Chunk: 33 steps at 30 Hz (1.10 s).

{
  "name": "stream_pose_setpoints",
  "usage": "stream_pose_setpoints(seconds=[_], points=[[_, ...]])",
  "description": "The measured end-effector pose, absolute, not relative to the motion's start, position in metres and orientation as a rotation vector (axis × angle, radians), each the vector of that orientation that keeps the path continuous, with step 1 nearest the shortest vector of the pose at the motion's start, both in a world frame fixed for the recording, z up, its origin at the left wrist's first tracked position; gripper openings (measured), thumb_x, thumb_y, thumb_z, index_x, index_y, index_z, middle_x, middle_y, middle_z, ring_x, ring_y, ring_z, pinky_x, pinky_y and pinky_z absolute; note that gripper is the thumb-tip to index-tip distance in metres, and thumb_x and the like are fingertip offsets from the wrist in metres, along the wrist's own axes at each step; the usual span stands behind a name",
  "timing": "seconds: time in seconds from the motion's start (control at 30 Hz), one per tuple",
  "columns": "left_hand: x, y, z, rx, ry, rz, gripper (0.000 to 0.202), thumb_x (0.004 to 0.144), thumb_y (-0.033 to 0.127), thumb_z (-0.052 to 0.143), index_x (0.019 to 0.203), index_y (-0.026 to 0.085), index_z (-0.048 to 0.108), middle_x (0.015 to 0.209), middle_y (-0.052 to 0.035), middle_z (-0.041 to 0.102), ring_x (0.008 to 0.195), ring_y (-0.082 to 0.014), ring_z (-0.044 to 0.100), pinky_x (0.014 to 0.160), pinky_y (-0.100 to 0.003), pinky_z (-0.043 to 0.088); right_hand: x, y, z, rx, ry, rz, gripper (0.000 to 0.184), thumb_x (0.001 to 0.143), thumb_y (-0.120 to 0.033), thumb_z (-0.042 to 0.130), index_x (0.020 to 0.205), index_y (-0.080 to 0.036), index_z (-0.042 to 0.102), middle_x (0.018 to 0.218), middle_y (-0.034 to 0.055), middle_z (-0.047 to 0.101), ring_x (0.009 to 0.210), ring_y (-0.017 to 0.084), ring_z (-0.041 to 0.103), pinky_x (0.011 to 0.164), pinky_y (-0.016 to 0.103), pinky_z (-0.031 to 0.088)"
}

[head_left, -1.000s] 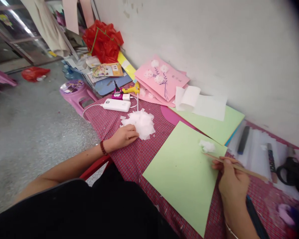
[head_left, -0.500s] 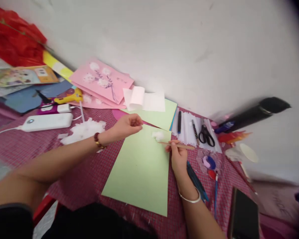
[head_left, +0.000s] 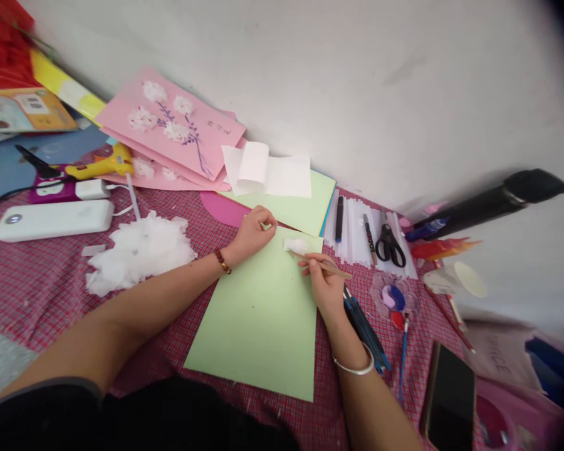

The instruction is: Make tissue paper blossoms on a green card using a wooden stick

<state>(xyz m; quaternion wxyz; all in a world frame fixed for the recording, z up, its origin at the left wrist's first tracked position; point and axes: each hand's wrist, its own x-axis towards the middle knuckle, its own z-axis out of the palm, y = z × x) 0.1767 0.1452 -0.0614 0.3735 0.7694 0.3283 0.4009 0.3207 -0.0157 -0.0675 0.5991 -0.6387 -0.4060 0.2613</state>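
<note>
The green sheet [head_left: 254, 332] lies on the worktop [head_left: 178, 203], seemingly loose, so a leaning wrist could skew it. The right hand [head_left: 328, 293] pinches a stick [head_left: 333, 269] firmly between thumb and fingers. Off the sheet's left edge, the left forearm [head_left: 169, 297] passes close by the scraps [head_left: 143, 244]; a careless sweep might scatter them. Near the far right corner, the stick's tip is at the tuft [head_left: 294, 245]; dragging could tear it. By the far left corner the left hand [head_left: 251, 238] is curled; whether it grips anything I can't tell.
</note>
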Motion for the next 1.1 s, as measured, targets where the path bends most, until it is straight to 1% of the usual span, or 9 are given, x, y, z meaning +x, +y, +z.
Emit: stream_pose_setpoints(seconds=[0.07, 0.2, 0.43, 0.6, 0.73, 0.83, 0.93, 1.0, 1.1], points=[[0.178, 0.144, -0.061, 2.023, 0.809, 1.031, 0.010, 0.073, 0.009, 0.054, 0.067, 0.015, 0.059, 0.082, -0.0029, 0.059, 0.080, -0.0129, 0.055, 0.063, -0.022, 0.043, 0.320, -0.015, -0.068, -1.485, -0.947, 0.599, 0.019, 0.088, -0.037, 0.056, 0.090, -0.020, 0.064, 0.077, 0.0032, 0.069, 0.061, 0.015, 0.061, 0.060, 0.030, 0.051], [0.180, 0.140, -0.061, 2.050, 0.798, 1.017, 0.011, 0.074, 0.007, 0.054, 0.069, 0.015, 0.059, 0.079, -0.0022, 0.058, 0.074, -0.0117, 0.054, 0.061, -0.022, 0.041, 0.322, -0.014, -0.071, -1.498, -0.962, 0.577, 0.022, 0.089, -0.039, 0.054, 0.093, -0.020, 0.065, 0.083, 0.0046, 0.070, 0.063, 0.015, 0.061, 0.060, 0.030, 0.050], [0.179, 0.131, -0.057, 2.190, 0.701, 0.933, 0.014, 0.075, 0.005, 0.052, 0.069, 0.016, 0.058, 0.067, 0.0008, 0.054, 0.067, -0.0116, 0.050, 0.062, -0.023, 0.039, 0.326, -0.014, -0.075, -1.490, -0.998, 0.527, 0.021, 0.091, -0.037, 0.053, 0.095, -0.020, 0.066, 0.087, 0.0032, 0.068, 0.061, 0.013, 0.059, 0.060, 0.029, 0.049], [0.181, 0.124, -0.059, 2.434, 0.577, 0.777, 0.013, 0.079, 0.006, 0.051, 0.074, 0.015, 0.059, 0.071, -0.0006, 0.055, 0.068, -0.0125, 0.050, 0.063, -0.024, 0.039, 0.326, -0.013, -0.073, -1.500, -0.995, 0.528, 0.021, 0.091, -0.037, 0.053, 0.094, -0.020, 0.065, 0.086, 0.0032, 0.067, 0.059, 0.013, 0.058, 0.059, 0.029, 0.048], [0.182, 0.123, -0.065, 2.671, 0.459, 0.571, 0.018, 0.084, 0.010, 0.048, 0.071, 0.015, 0.059, 0.074, -0.0040, 0.057, 0.072, -0.0159, 0.052, 0.067, -0.027, 0.041, 0.327, -0.013, -0.073, -1.525, -0.999, 0.527, 0.023, 0.090, -0.040, 0.053, 0.092, -0.021, 0.066, 0.087, 0.0035, 0.067, 0.058, 0.013, 0.058, 0.060, 0.030, 0.049], [0.182, 0.122, -0.066, 2.702, 0.438, 0.534, 0.020, 0.087, 0.010, 0.046, 0.073, 0.015, 0.061, 0.078, -0.0057, 0.058, 0.076, -0.0165, 0.053, 0.070, -0.028, 0.042, 0.327, -0.013, -0.074, -1.521, -1.000, 0.532, 0.023, 0.090, -0.040, 0.053, 0.093, -0.021, 0.065, 0.087, 0.0031, 0.067, 0.059, 0.013, 0.058, 0.060, 0.030, 0.048], [0.179, 0.122, -0.062, 2.648, 0.398, 0.618, 0.019, 0.086, 0.010, 0.047, 0.074, 0.015, 0.061, 0.078, -0.0054, 0.059, 0.077, -0.0160, 0.054, 0.070, -0.027, 0.043, 0.328, -0.013, -0.075, -1.506, -1.000, 0.537, 0.021, 0.091, -0.038, 0.053, 0.093, -0.022, 0.065, 0.087, 0.0026, 0.067, 0.059, 0.013, 0.058, 0.060, 0.029, 0.048], [0.176, 0.125, -0.058, 2.532, 0.445, 0.800, 0.015, 0.086, 0.011, 0.049, 0.076, 0.016, 0.059, 0.077, -0.0041, 0.059, 0.076, -0.0149, 0.055, 0.070, -0.027, 0.044, 0.327, -0.013, -0.075, -1.502, -0.994, 0.541, 0.021, 0.090, -0.039, 0.053, 0.093, -0.022, 0.065, 0.087, 0.0026, 0.067, 0.058, 0.013, 0.058, 0.059, 0.029, 0.048], [0.176, 0.130, -0.053, 2.323, 0.666, 1.129, 0.011, 0.086, 0.012, 0.051, 0.077, 0.017, 0.056, 0.075, -0.0017, 0.057, 0.071, -0.0129, 0.052, 0.067, -0.026, 0.043, 0.326, -0.012, -0.076, -1.489, -0.979, 0.548, 0.022, 0.090, -0.039, 0.054, 0.093, -0.021, 0.065, 0.087, 0.0032, 0.067, 0.060, 0.013, 0.058, 0.058, 0.029, 0.048]])
